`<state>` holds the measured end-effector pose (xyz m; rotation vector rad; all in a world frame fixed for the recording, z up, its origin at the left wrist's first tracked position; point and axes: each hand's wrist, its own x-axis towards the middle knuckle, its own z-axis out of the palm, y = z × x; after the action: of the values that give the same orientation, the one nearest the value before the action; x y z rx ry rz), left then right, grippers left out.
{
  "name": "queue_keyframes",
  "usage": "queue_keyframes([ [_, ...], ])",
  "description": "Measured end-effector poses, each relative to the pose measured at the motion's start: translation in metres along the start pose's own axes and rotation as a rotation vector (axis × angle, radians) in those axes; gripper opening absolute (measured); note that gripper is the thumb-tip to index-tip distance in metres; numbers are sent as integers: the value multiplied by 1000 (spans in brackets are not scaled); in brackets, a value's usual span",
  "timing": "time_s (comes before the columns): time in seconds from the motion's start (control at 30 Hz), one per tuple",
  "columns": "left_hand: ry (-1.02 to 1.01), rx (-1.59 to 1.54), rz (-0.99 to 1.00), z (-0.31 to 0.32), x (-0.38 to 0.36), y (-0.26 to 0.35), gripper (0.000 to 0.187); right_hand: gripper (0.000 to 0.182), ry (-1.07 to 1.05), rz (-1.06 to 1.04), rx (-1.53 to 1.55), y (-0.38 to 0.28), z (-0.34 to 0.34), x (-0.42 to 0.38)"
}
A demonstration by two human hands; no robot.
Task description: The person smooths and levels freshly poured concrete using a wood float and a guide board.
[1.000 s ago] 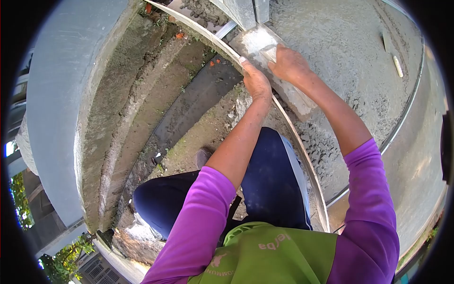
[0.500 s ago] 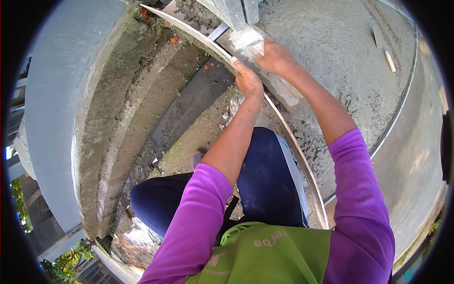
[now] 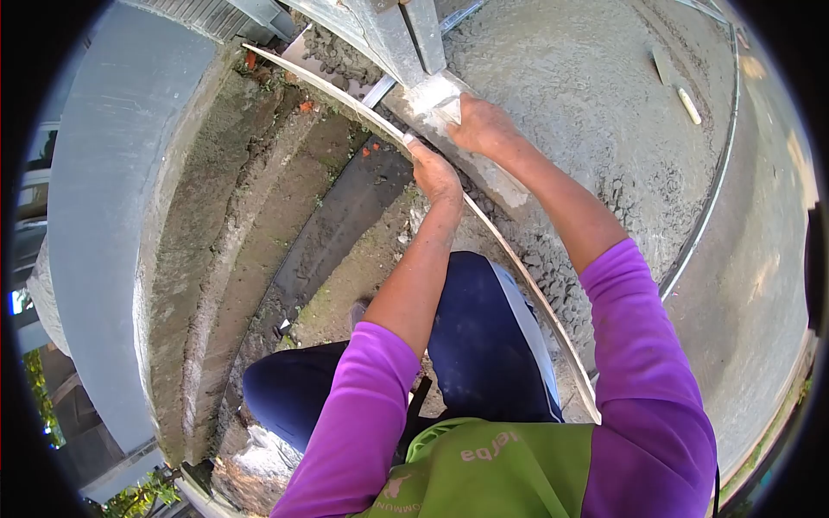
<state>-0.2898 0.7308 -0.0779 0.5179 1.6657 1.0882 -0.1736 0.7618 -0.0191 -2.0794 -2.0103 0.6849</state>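
Observation:
My left hand (image 3: 437,177) is closed on the top edge of a long, thin, curved board (image 3: 527,263), thumb lying along the rim. My right hand (image 3: 485,127) grips a small, pale, flat tool (image 3: 450,110), mostly hidden by the fingers. This tool is at a strip of smoothed grey concrete (image 3: 494,177) beside the board, just below the foot of a metal post (image 3: 414,43). White powder or paste (image 3: 429,92) covers the concrete at the post's foot.
Rough wet concrete (image 3: 570,104) spreads right of the board. On it lies a trowel with a white handle (image 3: 688,105). A metal strip (image 3: 710,203) edges the far side. Curved concrete steps (image 3: 207,198) and a dark strip (image 3: 332,216) are at left.
The view has shifted a little, so the scene sits lower and further left. Both hands keep nearly the same places at the board and the post's foot.

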Motion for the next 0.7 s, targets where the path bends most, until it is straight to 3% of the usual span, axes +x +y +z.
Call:
queue_keyframes([
  [0.13, 28, 83, -21, -4, -3, 2, 91, 56, -15, -41, -46, 27, 9, -38],
  [0.3, 36, 84, -18, -3, 3, -4, 96, 58, -77, 165, -148, 59, -28, -66],
  [0.4, 26, 80, -48, -4, -9, 7, 98, 56, 69, 156, -31, 59, -36, -35],
  [0.53, -3, 54, -32, -4, 2, -3, 99, 57, 17, 127, 1, 23, -14, 21],
  [0.7, 33, 67, -28, -3, -5, 3, 100, 52, -68, -45, -42, 29, 1, -44],
])
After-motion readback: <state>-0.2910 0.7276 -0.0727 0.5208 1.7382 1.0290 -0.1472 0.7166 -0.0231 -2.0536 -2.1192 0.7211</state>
